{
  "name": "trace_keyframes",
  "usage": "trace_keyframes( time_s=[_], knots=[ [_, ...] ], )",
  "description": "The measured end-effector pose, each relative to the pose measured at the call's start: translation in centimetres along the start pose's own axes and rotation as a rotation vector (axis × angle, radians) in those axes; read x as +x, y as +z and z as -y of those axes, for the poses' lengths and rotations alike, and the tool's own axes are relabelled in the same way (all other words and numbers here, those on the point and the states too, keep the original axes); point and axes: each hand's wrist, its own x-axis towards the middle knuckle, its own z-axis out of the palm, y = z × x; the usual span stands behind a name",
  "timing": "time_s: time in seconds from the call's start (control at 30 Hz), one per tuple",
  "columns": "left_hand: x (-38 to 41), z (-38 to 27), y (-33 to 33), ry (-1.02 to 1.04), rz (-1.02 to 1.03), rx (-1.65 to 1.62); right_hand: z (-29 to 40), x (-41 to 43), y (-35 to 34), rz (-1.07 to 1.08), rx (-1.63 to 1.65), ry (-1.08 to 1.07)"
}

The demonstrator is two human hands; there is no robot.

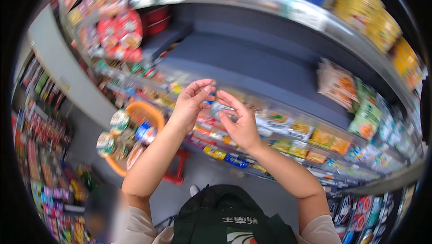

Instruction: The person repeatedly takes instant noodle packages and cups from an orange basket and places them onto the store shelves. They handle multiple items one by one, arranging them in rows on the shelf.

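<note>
Both my hands are raised close together in front of a grey shelf board [249, 61]. The fingers of my left hand [192, 104] are curled, thumb tip near the forefinger. A blue patch [210, 98] shows by these fingers; I cannot tell whether it is held or lies behind. My right hand [238, 119] has its fingers apart and bent toward the left hand, with nothing seen in them. Below and beyond the hands runs a row of small food packets [278, 117] along the shelf front.
An orange-rimmed basket [153, 110] with tubs and packets stands at left, near a red stand [179, 168]. Snack bags [337, 80] lie on the board's right end. Red tubs [119, 31] are stacked at left. A blurred-out person [108, 210] is at lower left.
</note>
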Motion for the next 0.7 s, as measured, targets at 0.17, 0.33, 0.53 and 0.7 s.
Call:
trace_keyframes(
  time_s=[0.17,0.33,0.53,0.7],
  knots=[
    [-9.4,2.0,-15.5,-0.059,-0.408,-0.091,-3.6,-1.8,11.6,0.254,0.358,0.339],
    [-19.0,5.6,-26.5,-0.076,-0.823,-0.226,-7.8,-3.7,22.1,0.556,0.433,0.526],
    [-26.5,9.8,-34.0,-0.155,-1.053,-0.244,-11.0,-5.0,31.4,0.709,0.3,0.844],
    [-27.5,10.1,-36.5,-0.212,-1.08,-0.14,-15.0,-4.6,36.6,0.655,0.113,1.152]
  ],
)
